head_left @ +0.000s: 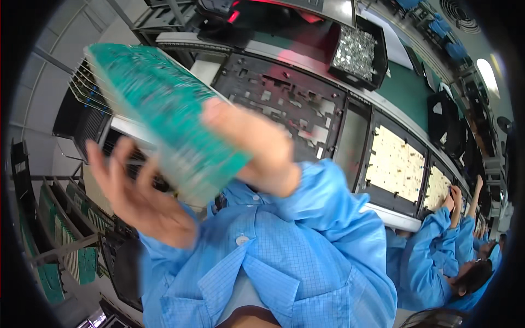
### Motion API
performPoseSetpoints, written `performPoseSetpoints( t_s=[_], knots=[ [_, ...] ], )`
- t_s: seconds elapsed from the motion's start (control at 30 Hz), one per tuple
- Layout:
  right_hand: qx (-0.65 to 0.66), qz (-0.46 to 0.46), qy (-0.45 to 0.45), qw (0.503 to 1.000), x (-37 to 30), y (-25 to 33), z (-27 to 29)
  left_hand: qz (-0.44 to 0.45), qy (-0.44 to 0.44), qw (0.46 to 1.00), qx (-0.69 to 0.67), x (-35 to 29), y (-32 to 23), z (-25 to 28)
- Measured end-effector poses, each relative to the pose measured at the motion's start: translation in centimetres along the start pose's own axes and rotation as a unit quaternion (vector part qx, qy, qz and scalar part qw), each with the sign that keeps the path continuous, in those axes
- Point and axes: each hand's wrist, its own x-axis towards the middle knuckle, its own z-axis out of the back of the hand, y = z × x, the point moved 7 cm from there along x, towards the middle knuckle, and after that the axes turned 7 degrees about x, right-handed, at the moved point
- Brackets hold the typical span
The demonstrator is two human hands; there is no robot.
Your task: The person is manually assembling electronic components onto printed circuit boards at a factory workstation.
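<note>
A green circuit board point(169, 104), blurred by motion, is held up tilted in front of my chest. My right hand point(254, 142) grips its right edge, the thumb lying over the face and the other fingers hidden. Close to the board's lower left side is my left hand point(136, 194), its fingers spread and nothing held in them. Beyond the board, a black fixture frame point(246, 71) with many cutouts lies on the line.
Right of the fixture, a pale board point(396, 164) sits in another black frame. A black bin point(377, 79) of small shiny parts stands behind. Racks point(71, 235) with green boards are at left. Co-workers in blue sleeves point(429, 240) work at right.
</note>
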Motion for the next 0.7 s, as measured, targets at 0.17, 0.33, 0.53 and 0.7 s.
performPoseSetpoints(
  t_s=[0.17,0.33,0.53,0.7],
  knots=[
    [0.252,-0.329,-0.196,0.889,-6.6,-6.9,11.7,0.135,0.157,0.973,-0.1,5.8,10.5,-9.1],
    [0.262,-0.422,-0.198,0.845,-10.7,-10.7,14.5,0.326,0.351,0.819,-0.316,1.5,17.5,-19.6],
    [0.149,-0.432,-0.185,0.87,-12.3,-12.8,17.3,0.334,0.458,0.79,-0.235,-2.1,16.7,-23.0],
    [0.036,-0.499,-0.1,0.86,-12.8,-13.9,17.8,0.305,0.48,0.792,-0.221,-3.4,18.0,-23.9]
  ],
)
